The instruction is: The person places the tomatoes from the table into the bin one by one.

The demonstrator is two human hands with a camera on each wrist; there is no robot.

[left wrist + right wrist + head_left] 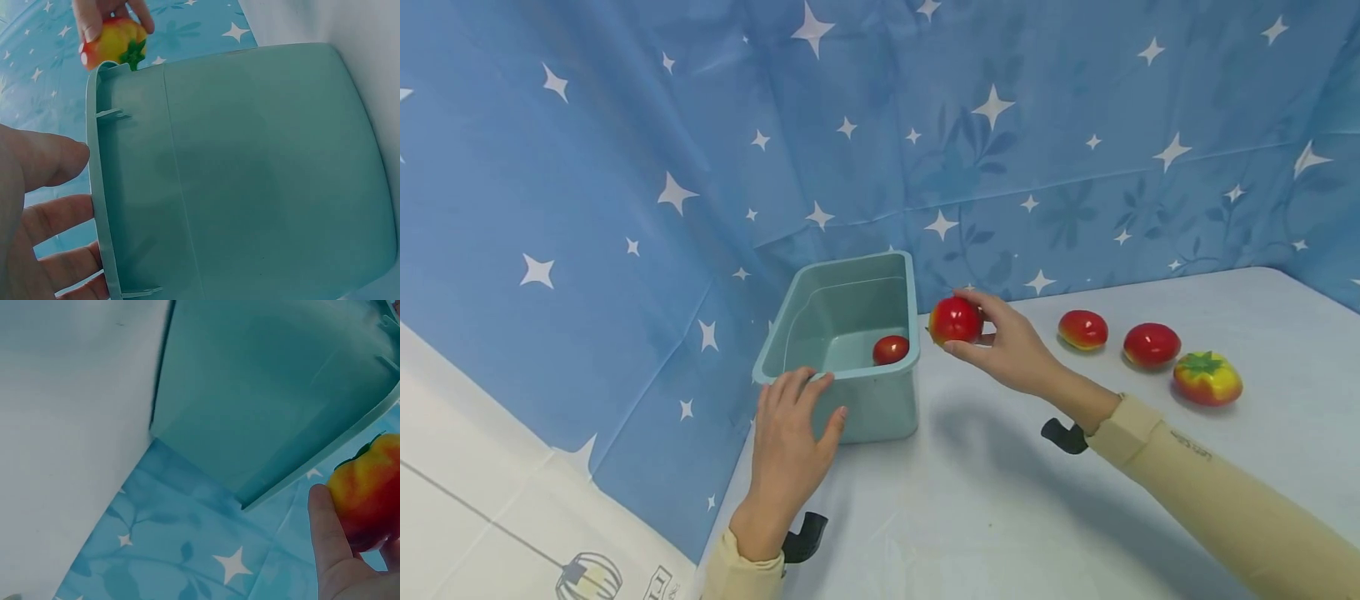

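Note:
My right hand [1017, 352] holds a glossy red toy tomato [955, 321] between thumb and fingers, just right of the bin's rim in the head view. The left wrist view shows the yellow side and green leafy top of this tomato [119, 40]. A blue-green plastic bin [850, 262] stands at the back left, with one red toy tomato [891, 350] inside it. At the bin's near rim is my left hand [790, 454], its thumb spread apart. In the left wrist view, the fingers [65, 215] reach the rim and some fingertips are hidden behind it.
On the white table [1000, 517], three toy tomatoes lie to the right: a red one [1082, 330], another red one [1152, 345] and a yellow-red one [1208, 385] with a green top. Blue star-patterned cloth [865, 175] rises behind and left of the bin.

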